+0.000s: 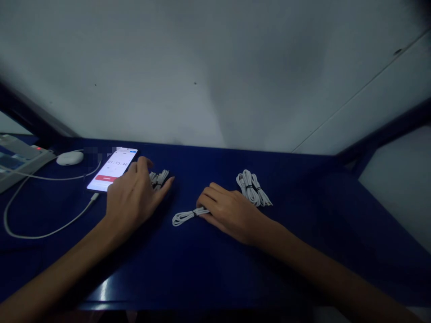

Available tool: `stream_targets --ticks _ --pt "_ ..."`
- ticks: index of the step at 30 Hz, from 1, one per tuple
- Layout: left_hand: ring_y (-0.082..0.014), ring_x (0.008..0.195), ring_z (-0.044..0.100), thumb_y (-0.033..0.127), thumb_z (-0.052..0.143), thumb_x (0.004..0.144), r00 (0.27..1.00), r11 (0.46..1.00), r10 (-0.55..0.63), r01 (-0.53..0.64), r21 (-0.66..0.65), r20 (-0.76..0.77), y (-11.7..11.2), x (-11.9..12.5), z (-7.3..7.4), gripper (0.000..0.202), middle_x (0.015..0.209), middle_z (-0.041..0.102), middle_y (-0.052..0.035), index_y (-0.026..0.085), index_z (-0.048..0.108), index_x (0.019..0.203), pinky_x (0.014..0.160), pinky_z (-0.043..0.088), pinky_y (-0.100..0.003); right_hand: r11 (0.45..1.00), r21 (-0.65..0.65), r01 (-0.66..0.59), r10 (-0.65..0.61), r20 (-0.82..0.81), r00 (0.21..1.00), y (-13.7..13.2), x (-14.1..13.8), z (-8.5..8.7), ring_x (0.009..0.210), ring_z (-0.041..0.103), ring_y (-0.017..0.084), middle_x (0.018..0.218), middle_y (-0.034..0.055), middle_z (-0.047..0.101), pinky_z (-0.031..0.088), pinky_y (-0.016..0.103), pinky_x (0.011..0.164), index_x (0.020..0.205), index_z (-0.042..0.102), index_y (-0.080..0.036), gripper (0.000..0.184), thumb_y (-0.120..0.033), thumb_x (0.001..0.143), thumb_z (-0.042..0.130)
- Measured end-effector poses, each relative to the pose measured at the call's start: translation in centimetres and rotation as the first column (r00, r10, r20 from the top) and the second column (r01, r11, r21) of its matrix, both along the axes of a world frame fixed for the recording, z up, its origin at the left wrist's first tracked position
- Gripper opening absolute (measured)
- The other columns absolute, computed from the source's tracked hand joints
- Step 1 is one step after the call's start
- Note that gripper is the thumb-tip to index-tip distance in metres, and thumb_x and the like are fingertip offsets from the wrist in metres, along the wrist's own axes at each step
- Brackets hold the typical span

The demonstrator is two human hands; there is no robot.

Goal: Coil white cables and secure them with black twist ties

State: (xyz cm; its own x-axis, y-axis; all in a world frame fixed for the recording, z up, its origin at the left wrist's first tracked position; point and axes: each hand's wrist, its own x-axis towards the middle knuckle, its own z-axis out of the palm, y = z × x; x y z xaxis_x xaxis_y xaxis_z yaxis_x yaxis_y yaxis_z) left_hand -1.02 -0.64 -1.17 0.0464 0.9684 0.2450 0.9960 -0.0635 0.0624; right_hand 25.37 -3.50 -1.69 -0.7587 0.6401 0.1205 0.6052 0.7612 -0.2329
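Fingers of the right hand (232, 213) press down on one end of a white cable (184, 217), which lies folded on the blue surface (303, 251) and runs out to the left of the hand. The hand is closed lightly on this end, though how firmly the view does not show well. Just behind the knuckles lies a tied bundle (253, 187) of white cable, apart from the hand.

The left hand (133, 197) lies flat and open, fingers spread, with its fingertips touching a second bundle (159, 178). This bundle is half hidden under the fingers, so I cannot tell if it is tied. Just beside the left hand, to the left, a phone (112, 169) lies with a timer on the lit screen. A charging wire (40, 233) goes from the phone in a wide loop across the surface. Farther left are a white case (69, 158) and a grey device (16, 159).

I think the loose cable may spring open if the right fingers lift, because nothing binds it. The left wrist is close to the phone and could push it or catch the charging wire.
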Motion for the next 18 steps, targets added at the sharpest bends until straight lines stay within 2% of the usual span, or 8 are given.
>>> stream_targets --ticks 2,4,8,11,15,18 --pt "-0.0411 0.099 0.075 0.067 0.048 0.108 1.0 1.0 0.015 -0.014 0.012 -0.014 -0.4 -0.2 0.3 0.06 0.122 0.074 -0.0238 0.015 0.053 0.137 0.072 0.053 -0.046 1.0 -0.003 0.002 -0.002 -0.001 1.0 -0.1 0.0 0.0 0.101 0.063 0.022 0.116 0.0094 0.071 0.051 0.032 0.065 0.119 0.069 -0.012 0.011 -0.018 0.11 0.065" --pt "-0.0411 0.101 0.074 0.056 0.043 0.112 1.0 1.0 0.001 -0.001 -0.019 -0.003 -0.6 -0.6 0.4 0.05 0.121 0.074 -0.0234 0.014 0.053 0.138 0.077 0.054 -0.048 1.0 -0.008 0.003 -0.003 -0.004 1.0 -0.3 0.1 0.0 0.1 0.062 0.022 0.117 0.0093 0.071 0.051 0.031 0.064 0.12 0.068 -0.012 0.012 -0.018 0.111 0.064" --pt "-0.0365 0.092 0.076 0.043 0.046 0.111 0.998 0.994 -0.041 0.047 -0.104 0.056 -0.4 -1.6 -0.1 0.039 0.107 0.078 -0.0175 0.016 0.053 0.139 0.076 0.054 -0.046 1.0 -0.007 0.003 -0.003 -0.005 1.0 -0.3 0.2 -0.2 0.1 0.062 0.022 0.117 0.0102 0.071 0.05 0.032 0.064 0.12 0.068 -0.012 0.012 -0.017 0.111 0.062" --pt "-0.0334 0.091 0.076 0.038 0.047 0.11 0.994 0.988 -0.062 0.074 -0.135 0.089 0.2 -2.1 -0.5 0.035 0.111 0.078 -0.0169 0.017 0.055 0.137 0.076 0.054 -0.045 1.0 -0.004 0.003 -0.003 -0.001 1.0 -0.4 0.2 -0.2 0.1 0.062 0.023 0.118 0.0105 0.071 0.05 0.032 0.063 0.121 0.068 -0.012 0.013 -0.018 0.112 0.062" --pt "-0.0343 0.093 0.075 0.037 0.047 0.11 0.994 0.991 -0.051 0.062 -0.117 0.101 1.2 -2.2 -0.6 0.035 0.111 0.078 -0.017 0.017 0.055 0.138 0.077 0.053 -0.046 1.0 -0.006 0.01 -0.01 0.006 1.0 -0.5 0.2 -0.1 0.101 0.063 0.023 0.118 0.01 0.071 0.05 0.032 0.064 0.121 0.068 -0.013 0.012 -0.018 0.111 0.064" --pt "-0.0348 0.092 0.075 0.046 0.047 0.111 0.993 0.993 -0.05 0.061 -0.105 0.105 1.4 -1.9 -0.5 0.04 0.103 0.078 -0.0149 0.017 0.056 0.137 0.078 0.054 -0.046 1.0 -0.011 0.024 -0.024 0.003 1.0 -0.6 0.1 -0.1 0.1 0.063 0.023 0.117 0.0095 0.071 0.051 0.031 0.063 0.12 0.068 -0.013 0.012 -0.018 0.11 0.066"
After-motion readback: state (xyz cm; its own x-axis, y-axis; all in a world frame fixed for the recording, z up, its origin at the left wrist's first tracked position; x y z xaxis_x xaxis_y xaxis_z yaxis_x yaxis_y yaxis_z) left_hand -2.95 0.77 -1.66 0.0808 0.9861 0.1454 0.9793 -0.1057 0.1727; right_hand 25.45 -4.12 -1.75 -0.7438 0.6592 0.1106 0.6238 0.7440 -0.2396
